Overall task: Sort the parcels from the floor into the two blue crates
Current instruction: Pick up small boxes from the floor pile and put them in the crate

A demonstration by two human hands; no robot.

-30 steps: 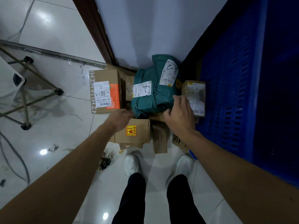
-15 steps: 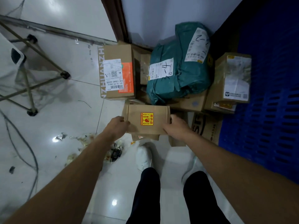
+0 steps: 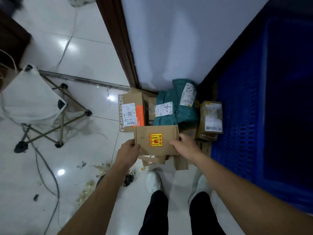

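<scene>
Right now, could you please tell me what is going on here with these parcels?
A person holds a cardboard box with a yellow sticker, left hand at its left edge, right hand at its right edge. Other parcels, including a green bag and a taped box, lie on the floor by the wall. A blue crate stands to the right.

Both bare arms reaching forward from the lower frame, left hand (image 3: 129,148) and right hand (image 3: 185,147) curled, mid-frame, gripping.
</scene>
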